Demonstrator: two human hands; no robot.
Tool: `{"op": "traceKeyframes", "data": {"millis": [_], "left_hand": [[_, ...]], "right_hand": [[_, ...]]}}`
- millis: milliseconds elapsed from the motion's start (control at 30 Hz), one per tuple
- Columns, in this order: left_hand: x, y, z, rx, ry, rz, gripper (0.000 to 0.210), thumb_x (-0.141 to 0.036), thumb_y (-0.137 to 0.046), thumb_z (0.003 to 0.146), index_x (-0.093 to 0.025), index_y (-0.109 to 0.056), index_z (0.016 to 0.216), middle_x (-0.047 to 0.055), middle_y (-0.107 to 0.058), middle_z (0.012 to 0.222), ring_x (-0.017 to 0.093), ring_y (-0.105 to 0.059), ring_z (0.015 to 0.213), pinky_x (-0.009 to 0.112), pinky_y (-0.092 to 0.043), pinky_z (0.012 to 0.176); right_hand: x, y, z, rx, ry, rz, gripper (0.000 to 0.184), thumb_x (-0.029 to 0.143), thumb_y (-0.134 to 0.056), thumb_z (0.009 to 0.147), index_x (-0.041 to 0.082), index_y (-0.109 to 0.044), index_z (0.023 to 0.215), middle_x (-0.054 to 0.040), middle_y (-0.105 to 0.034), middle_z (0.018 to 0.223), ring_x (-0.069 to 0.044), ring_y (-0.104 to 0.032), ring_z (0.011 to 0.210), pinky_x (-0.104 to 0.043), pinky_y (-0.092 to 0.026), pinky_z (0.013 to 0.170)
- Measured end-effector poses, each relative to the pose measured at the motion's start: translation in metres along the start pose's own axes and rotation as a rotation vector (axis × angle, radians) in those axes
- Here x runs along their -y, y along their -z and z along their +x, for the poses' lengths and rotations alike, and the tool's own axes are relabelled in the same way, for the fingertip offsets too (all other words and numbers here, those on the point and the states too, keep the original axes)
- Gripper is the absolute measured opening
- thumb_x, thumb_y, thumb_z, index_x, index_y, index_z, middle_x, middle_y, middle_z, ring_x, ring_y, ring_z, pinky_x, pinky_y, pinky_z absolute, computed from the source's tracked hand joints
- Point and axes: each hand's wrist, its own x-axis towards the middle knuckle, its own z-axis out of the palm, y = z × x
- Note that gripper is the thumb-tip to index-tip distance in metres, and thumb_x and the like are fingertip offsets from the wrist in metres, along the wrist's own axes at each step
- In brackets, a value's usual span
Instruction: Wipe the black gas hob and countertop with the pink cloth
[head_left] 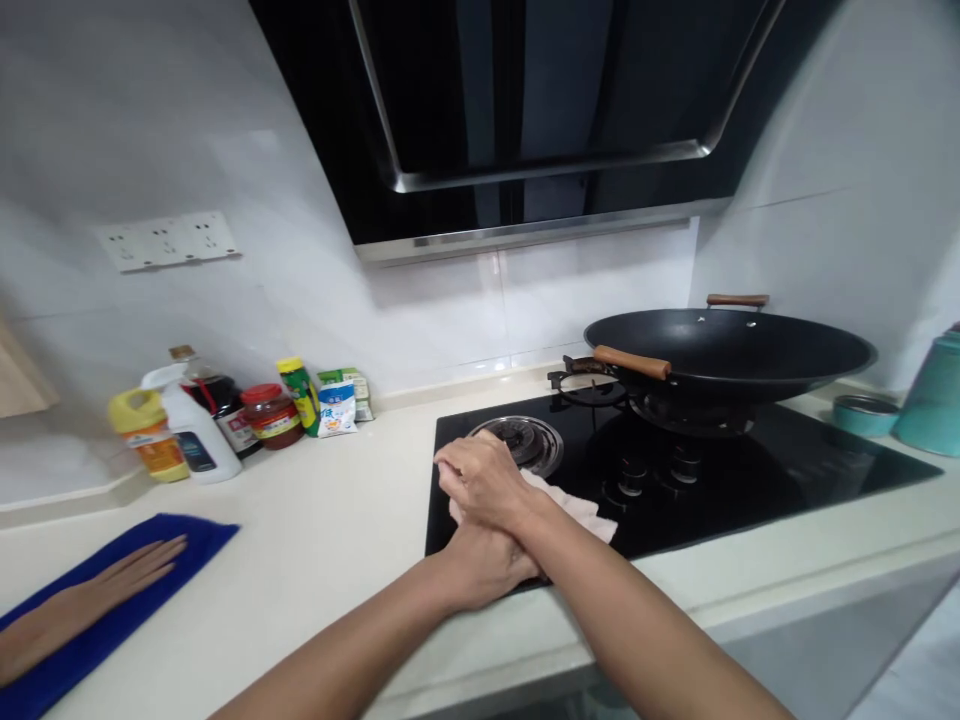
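My right hand [484, 480] is closed, its fingers curled over a pale pink cloth [576, 508] at the left front of the black glass cooktop [757, 500]. Just below it, my left hand [480, 565] grips the same cloth, its fingers partly hidden under my right wrist. The two hands touch and cross over the cloth. Part of the cloth spreads out to the right of my right wrist. Behind my hands is the left burner [536, 445], partly covered by my right hand.
A large black wok [750, 350] sits over the right burner. At the far left another person's hand [82, 610] lies flat on a blue cloth [187, 545]. A white spray bottle [199, 430] and several condiments line the wall. A range hood [555, 120] overhangs the cooktop.
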Motion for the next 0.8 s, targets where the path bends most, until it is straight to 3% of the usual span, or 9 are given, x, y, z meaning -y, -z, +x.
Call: {"op": "traceKeyframes", "data": {"millis": [100,200,267,333,400,467,633,733,800], "left_hand": [[-0.002,0.035,-0.031,0.061,0.103,-0.076,0.067,-0.05,-0.069,0.084,-0.022,-0.054,0.142,0.01,-0.053,0.148,0.032,-0.047,0.136,0.048,-0.034,0.117],[0.004,0.077,-0.057,0.09,0.176,-0.248,0.047,-0.046,-0.069,0.083,-0.025,-0.069,0.126,0.005,-0.067,0.132,0.028,-0.06,0.121,0.04,-0.044,0.109],[0.018,0.102,-0.07,-0.045,0.282,-0.335,0.034,-0.047,-0.058,0.09,-0.023,-0.077,0.106,0.004,-0.076,0.111,0.024,-0.068,0.106,0.035,-0.051,0.099],[0.04,0.118,-0.078,-0.298,0.405,-0.304,0.039,-0.049,-0.05,0.093,-0.021,-0.077,0.096,0.005,-0.078,0.101,0.024,-0.07,0.099,0.035,-0.053,0.095],[0.067,0.119,-0.082,-0.491,0.484,-0.17,0.04,-0.048,-0.049,0.092,-0.02,-0.075,0.103,0.007,-0.076,0.109,0.025,-0.069,0.105,0.037,-0.051,0.098],[0.093,0.108,-0.083,-0.519,0.527,-0.01,0.042,-0.045,-0.05,0.091,-0.02,-0.07,0.119,0.009,-0.071,0.125,0.027,-0.065,0.116,0.039,-0.048,0.103],[0.116,0.07,-0.089,-0.338,0.437,0.239,0.044,-0.037,-0.034,0.101,-0.018,-0.062,0.13,0.012,-0.066,0.133,0.024,-0.06,0.124,0.038,-0.041,0.109],[0.107,0.07,-0.096,-0.316,0.394,0.289,0.042,-0.035,-0.03,0.104,-0.021,-0.064,0.124,0.009,-0.069,0.126,0.022,-0.062,0.116,0.036,-0.044,0.103],[0.101,0.077,-0.1,-0.319,0.41,0.318,0.041,-0.035,-0.03,0.104,-0.022,-0.062,0.126,0.009,-0.069,0.123,0.023,-0.063,0.115,0.037,-0.044,0.101]], "right_hand": [[-0.003,-0.002,-0.001,0.306,-0.071,0.141,0.026,0.032,-0.047,0.097,0.021,-0.069,0.088,-0.0022,-0.072,0.09,-0.016,-0.062,0.083,-0.031,-0.04,0.08],[-0.008,-0.001,-0.002,0.594,-0.1,0.319,0.051,0.047,-0.027,0.104,0.021,-0.069,0.094,-0.0054,-0.071,0.097,-0.019,-0.062,0.091,-0.032,-0.044,0.083],[-0.008,0.001,-0.004,0.726,-0.116,0.37,0.057,0.052,-0.02,0.104,0.02,-0.068,0.107,-0.0079,-0.07,0.11,-0.021,-0.062,0.102,-0.035,-0.045,0.09],[-0.002,-0.001,-0.008,0.799,-0.152,0.356,0.058,0.06,-0.028,0.101,0.022,-0.062,0.127,-0.01,-0.064,0.128,-0.025,-0.057,0.117,-0.039,-0.042,0.099],[0.009,-0.008,-0.013,0.824,-0.194,0.289,0.073,0.07,-0.048,0.089,0.022,-0.049,0.144,-0.0133,-0.053,0.144,-0.032,-0.048,0.13,-0.045,-0.036,0.106],[0.019,-0.02,-0.019,0.812,-0.209,0.204,0.091,0.073,-0.062,0.078,0.02,-0.041,0.15,-0.0164,-0.047,0.149,-0.037,-0.041,0.135,-0.051,-0.031,0.11],[0.017,-0.057,-0.021,0.627,-0.258,0.045,0.061,0.056,-0.044,0.095,0.019,-0.048,0.143,-0.0145,-0.053,0.14,-0.031,-0.044,0.13,-0.048,-0.029,0.11],[-0.001,-0.077,-0.008,0.494,-0.333,-0.145,0.054,0.049,-0.042,0.097,0.016,-0.054,0.138,-0.0169,-0.044,0.147,-0.032,-0.035,0.136,-0.046,-0.027,0.111],[-0.013,-0.089,0.005,0.427,-0.376,-0.273,0.048,0.046,-0.043,0.097,0.017,-0.057,0.133,-0.0171,-0.046,0.141,-0.033,-0.038,0.13,-0.047,-0.029,0.108]]}}
